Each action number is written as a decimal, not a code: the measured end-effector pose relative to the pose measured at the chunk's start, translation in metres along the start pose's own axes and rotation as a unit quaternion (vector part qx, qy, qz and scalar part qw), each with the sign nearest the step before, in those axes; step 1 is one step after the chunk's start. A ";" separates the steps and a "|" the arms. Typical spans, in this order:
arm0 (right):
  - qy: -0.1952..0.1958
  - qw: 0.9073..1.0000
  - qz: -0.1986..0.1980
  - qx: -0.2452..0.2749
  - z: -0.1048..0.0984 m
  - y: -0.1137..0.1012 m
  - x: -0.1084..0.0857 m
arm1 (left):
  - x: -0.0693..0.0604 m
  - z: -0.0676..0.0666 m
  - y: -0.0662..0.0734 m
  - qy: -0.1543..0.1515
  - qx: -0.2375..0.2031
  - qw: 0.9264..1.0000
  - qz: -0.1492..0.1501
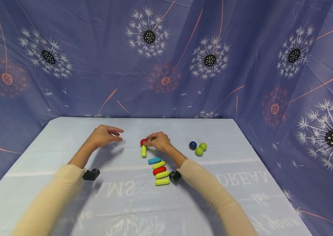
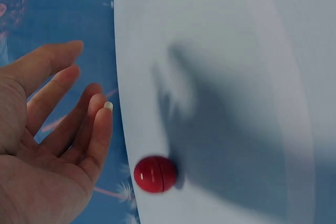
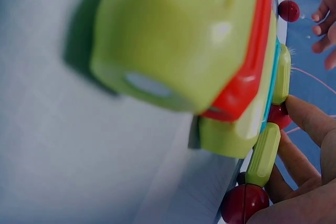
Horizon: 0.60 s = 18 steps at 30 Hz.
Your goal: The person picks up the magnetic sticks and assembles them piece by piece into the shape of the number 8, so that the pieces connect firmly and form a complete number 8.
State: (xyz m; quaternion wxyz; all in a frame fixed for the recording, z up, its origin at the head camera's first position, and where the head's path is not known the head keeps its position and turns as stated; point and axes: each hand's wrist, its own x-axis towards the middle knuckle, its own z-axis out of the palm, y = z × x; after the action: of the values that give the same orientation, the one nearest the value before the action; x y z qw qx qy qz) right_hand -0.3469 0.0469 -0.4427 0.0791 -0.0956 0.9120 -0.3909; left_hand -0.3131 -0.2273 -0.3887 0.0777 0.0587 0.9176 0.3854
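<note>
My left hand (image 1: 103, 136) hovers above the table's left part with fingers spread and nothing in its grasp. A loose red ball (image 2: 156, 174) lies near it in the left wrist view; the hand hides it in the head view. My right hand (image 1: 158, 141) pinches another red ball (image 1: 143, 142) with thumb and fingertips. A yellow-green toy rod (image 1: 144, 151) extends from that ball toward me. In the right wrist view, a second yellow-green rod (image 3: 263, 155) runs beside the fingers to a further red ball (image 3: 244, 203).
Below the right hand lies a row of rods: blue (image 1: 154, 160), red (image 1: 159, 170) and several yellow-green ones (image 1: 162, 182). To the right are a dark blue ball (image 1: 193, 145) and two green balls (image 1: 199, 151). A patterned curtain hangs behind the white-covered table (image 1: 74, 127).
</note>
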 end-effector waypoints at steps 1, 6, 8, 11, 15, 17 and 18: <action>0.000 1.000 0.000 0.000 0.000 0.000 0.000 | -0.001 -0.003 -0.002 0.003 0.000 1.000 -0.003; -0.002 1.000 -0.004 -0.005 0.000 0.000 0.000 | -0.007 -0.020 -0.014 0.012 0.000 1.000 -0.024; -0.002 1.000 -0.005 -0.008 0.000 -0.001 0.001 | -0.010 -0.025 -0.019 0.019 0.019 0.999 -0.028; -0.003 1.000 -0.005 -0.009 0.000 -0.001 0.000 | -0.012 -0.032 -0.027 0.028 0.046 0.998 -0.039; -0.002 1.000 -0.004 -0.008 -0.001 0.000 0.000 | -0.015 -0.035 -0.037 0.027 0.041 0.997 -0.057; -0.003 1.000 -0.005 -0.006 -0.001 0.000 0.000 | -0.016 -0.035 -0.041 0.026 0.038 0.997 -0.060; -0.003 1.000 -0.005 -0.006 -0.001 0.001 0.000 | -0.016 -0.034 -0.044 0.026 0.036 0.997 -0.060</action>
State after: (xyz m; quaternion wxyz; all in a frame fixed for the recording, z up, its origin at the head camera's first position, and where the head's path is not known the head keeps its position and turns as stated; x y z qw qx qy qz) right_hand -0.3472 0.0478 -0.4426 0.0790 -0.1018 0.9137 -0.3855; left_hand -0.3055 -0.2843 -0.3946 0.0747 -0.0039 0.9344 0.3482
